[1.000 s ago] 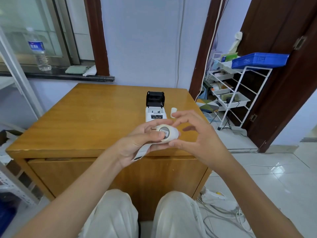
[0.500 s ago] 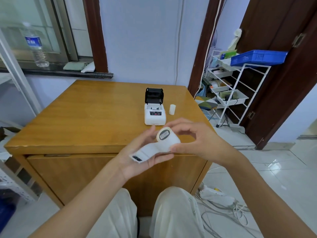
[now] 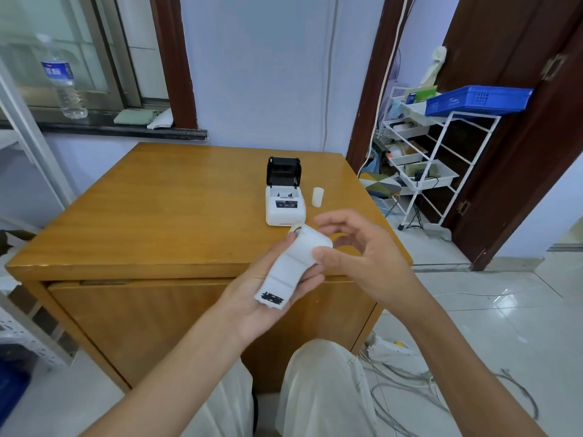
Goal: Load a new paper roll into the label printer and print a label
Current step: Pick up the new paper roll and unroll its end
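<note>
One paper roll gripped by left hand and right hand; one printer, one white tube.

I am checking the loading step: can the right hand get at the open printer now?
Probably yes: the printer stands just beyond the right hand, lid up, nothing between them. That hand holds the paper roll, though, with the left hand.

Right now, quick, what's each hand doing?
Left hand: holds the paper roll by its loose strip, in its palm.
Right hand: pinches the same paper roll.
</note>
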Demonstrator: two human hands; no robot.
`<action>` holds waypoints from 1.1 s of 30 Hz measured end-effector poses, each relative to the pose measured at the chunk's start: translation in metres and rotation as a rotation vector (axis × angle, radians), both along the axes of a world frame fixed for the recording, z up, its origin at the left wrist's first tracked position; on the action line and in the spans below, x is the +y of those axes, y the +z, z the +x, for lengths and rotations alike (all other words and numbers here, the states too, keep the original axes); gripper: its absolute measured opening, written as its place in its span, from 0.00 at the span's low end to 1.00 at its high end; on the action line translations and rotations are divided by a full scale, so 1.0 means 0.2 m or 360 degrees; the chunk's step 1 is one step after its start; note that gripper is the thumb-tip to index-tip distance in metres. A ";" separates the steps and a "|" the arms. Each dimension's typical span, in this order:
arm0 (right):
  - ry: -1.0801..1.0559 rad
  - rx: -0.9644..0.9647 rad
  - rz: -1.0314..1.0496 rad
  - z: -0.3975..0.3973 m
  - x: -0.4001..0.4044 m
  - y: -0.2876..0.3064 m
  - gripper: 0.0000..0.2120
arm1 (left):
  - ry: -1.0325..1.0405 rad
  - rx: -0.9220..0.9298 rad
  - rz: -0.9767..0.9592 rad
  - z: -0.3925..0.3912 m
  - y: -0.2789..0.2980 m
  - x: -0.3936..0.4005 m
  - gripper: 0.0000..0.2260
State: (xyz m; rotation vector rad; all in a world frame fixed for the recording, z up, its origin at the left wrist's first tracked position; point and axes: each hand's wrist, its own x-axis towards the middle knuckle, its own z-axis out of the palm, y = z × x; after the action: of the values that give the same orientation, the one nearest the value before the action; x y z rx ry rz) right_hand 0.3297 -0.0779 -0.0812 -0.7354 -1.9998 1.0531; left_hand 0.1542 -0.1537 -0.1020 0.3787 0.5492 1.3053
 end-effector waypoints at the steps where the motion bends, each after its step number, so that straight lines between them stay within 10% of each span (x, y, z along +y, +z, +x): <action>1: -0.0013 0.0017 0.0030 0.00 0.00 0.00 0.17 | 0.0041 -0.0074 -0.0047 0.02 0.01 -0.01 0.21; 22: 0.0161 0.0061 -0.0018 0.04 -0.05 0.07 0.19 | -0.0042 -0.0329 0.0076 0.09 0.07 -0.03 0.25; 33: 0.0022 -0.0017 0.0271 0.00 -0.10 0.02 0.36 | 0.0295 -0.0213 0.0014 0.19 0.13 -0.01 0.17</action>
State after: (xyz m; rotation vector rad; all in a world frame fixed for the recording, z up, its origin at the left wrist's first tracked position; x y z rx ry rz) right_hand 0.3305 -0.0973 -0.0774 -0.6387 -2.0765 0.8753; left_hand 0.1912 -0.1558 -0.0751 0.2500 0.4742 1.5003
